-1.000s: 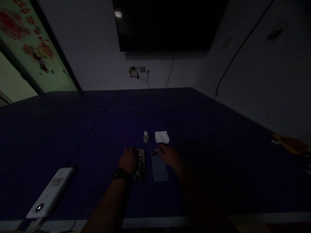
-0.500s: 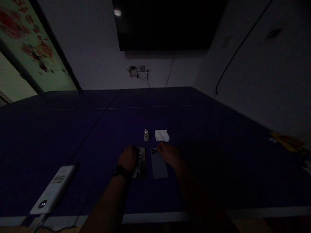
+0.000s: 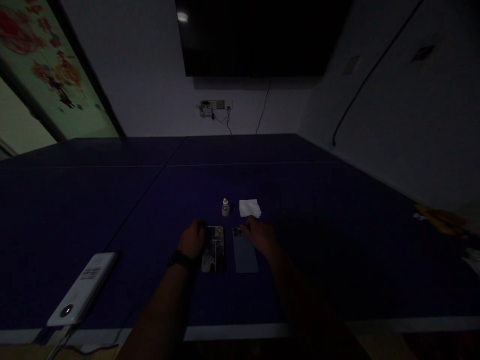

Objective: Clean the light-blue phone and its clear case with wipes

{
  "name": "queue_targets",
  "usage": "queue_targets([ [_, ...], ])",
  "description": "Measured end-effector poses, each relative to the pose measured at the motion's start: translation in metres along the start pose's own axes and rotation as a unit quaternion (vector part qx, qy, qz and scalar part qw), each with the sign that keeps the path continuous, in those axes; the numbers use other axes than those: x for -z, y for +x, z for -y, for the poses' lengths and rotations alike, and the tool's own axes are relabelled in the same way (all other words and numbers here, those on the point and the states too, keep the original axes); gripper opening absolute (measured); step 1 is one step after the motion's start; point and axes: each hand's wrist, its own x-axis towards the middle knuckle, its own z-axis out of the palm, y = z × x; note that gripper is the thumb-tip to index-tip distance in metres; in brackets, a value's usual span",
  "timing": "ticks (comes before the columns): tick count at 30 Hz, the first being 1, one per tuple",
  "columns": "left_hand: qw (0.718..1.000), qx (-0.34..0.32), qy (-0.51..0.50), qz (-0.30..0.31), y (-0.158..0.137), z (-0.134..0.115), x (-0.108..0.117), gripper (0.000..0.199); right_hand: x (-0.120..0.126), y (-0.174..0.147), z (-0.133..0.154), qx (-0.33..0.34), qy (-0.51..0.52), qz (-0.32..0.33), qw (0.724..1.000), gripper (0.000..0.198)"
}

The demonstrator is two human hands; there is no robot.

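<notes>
At far left, 1 white power bank (image 3: 83, 292) lies on the blue table (image 3: 318, 225), its round display lit, with a cable (image 3: 63, 339) at its near end. Next, the left hand (image 3: 192, 239), wearing a dark watch (image 3: 180, 260), is curled at the upper left edge of 1 patterned phone case (image 3: 214, 250); whether it grips cannot be told. This hand has shifted outward within the last 1 second, leaving more of the patterned surface uncovered and accessible. Beyond the case stands 1 small bottle (image 3: 225, 207), upright. To the right, 1 blue-grey phone (image 3: 245, 252) lies back up, beside the case but apart from it. Behind it lies 1 folded white tissue (image 3: 249, 207). The right hand (image 3: 260, 235) remains at the phone's upper right corner, fingers bent; grasp or mere contact cannot be determined.
</notes>
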Motion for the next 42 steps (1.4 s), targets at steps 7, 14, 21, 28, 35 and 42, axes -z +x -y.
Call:
queue_targets([
  [7,0.997,0.002,-0.062,-0.041,0.002,0.004,0.006,0.035,0.016,0.003,-0.016,-0.033,0.063,-0.073,0.995,0.024],
  [14,0.995,0.027,-0.069,-0.066,0.007,0.011,0.011,0.035,0.048,0.034,-0.044,-0.063,0.083,-0.129,0.986,0.024],
  [21,0.997,0.057,-0.023,-0.049,0.005,0.012,0.014,0.037,0.024,0.078,-0.049,-0.114,0.042,-0.138,0.983,0.036],
  [28,0.998,0.056,0.022,-0.03,0.004,0.01,0.015,0.04,-0.003,0.083,-0.052,-0.112,0.02,-0.135,0.984,0.037],
  [35,0.997,0.04,0.07,-0.008,-0.008,-0.002,0.014,0.046,-0.011,0.086,-0.064,-0.098,0.051,-0.152,0.982,0.029],
  [42,0.983,0.037,0.175,0.028,-0.05,-0.039,0.01,0.085,-0.017,0.088,-0.068,-0.077,0.106,-0.172,0.976,0.027],
])
